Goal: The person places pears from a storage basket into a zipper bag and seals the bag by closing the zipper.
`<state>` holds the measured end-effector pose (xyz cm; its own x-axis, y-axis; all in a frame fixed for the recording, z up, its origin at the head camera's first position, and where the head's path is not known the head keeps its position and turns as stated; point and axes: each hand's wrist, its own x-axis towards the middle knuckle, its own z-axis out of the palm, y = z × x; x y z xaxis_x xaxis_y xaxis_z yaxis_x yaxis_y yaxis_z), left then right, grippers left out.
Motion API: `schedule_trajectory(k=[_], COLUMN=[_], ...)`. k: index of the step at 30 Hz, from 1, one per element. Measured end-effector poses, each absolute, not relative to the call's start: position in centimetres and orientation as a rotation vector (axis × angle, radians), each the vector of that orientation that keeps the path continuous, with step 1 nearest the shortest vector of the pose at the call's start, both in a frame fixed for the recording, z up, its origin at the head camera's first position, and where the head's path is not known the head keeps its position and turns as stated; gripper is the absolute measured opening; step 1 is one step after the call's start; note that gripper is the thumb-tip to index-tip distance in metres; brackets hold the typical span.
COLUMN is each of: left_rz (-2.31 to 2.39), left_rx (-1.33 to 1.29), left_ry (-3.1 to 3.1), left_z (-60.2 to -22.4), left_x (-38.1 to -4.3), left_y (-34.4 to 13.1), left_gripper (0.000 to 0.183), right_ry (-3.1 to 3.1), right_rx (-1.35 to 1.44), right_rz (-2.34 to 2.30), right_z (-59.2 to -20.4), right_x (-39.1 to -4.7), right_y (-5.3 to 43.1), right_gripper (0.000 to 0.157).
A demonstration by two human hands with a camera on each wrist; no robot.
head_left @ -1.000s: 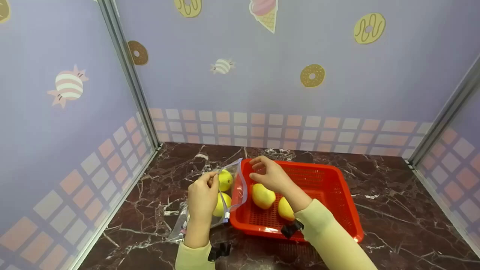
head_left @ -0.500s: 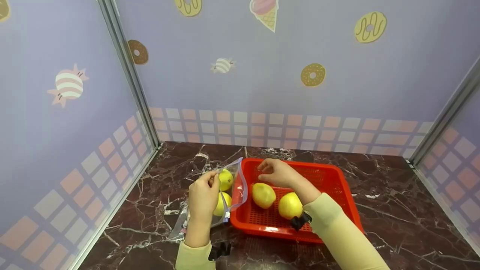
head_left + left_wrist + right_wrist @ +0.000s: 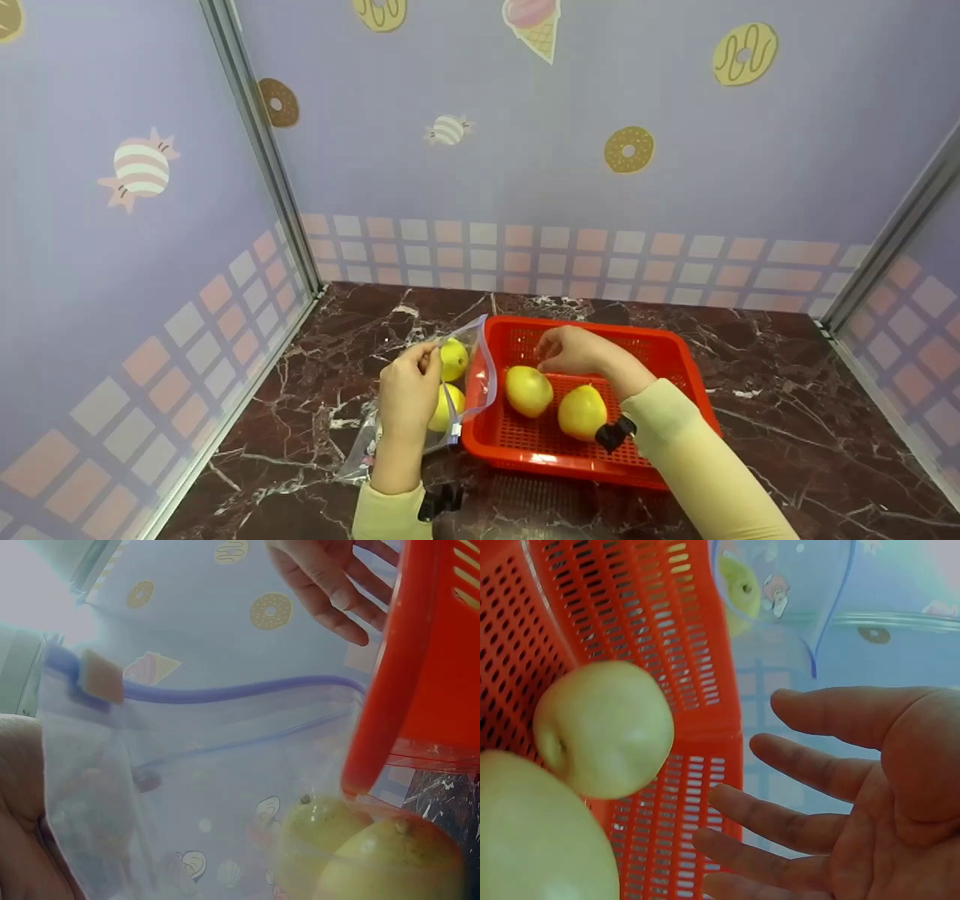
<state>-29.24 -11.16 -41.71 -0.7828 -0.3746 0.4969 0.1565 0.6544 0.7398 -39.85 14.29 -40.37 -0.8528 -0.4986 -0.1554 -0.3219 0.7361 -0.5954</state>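
Note:
My left hand [image 3: 405,397] pinches the edge of a clear zip bag [image 3: 202,727] with a purple seal and a slider [image 3: 100,676]. The bag's mouth is spread toward the red basket. Inside it lie two yellow fruits, a far one [image 3: 453,360] and a near one [image 3: 447,409]. Over the basket [image 3: 540,459], my right hand [image 3: 581,352] hovers with its fingers loosely spread, holding nothing, as the right wrist view shows. Below it in the basket sit two more round yellow fruits with stem dimples, a left one [image 3: 529,391] and a right one [image 3: 582,414].
The basket's left rim [image 3: 474,431] stands right beside the bag's mouth. Dark red marbled tabletop [image 3: 780,420] lies around both. Lilac panels [image 3: 525,180] with printed sweets enclose the back and sides.
My right hand has moved right and slightly down, from near the bag's mouth to over the basket's fruits. The right fruit there shows more fully. My left hand keeps its hold on the bag.

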Motion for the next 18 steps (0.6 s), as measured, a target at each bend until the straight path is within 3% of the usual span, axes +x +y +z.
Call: schedule_trajectory(k=[18], left_rz=[-1.077], left_rx=[0.155], left_ry=[-2.217], left_z=[-41.8], left_x=[-29.3], left_y=[-11.1], left_gripper=[0.013], right_ry=[2.588], right_rx=[-0.630], right_rz=[-0.525], right_z=[-42.0], right_x=[-41.1], right_y=[16.6], right_gripper=[0.036])
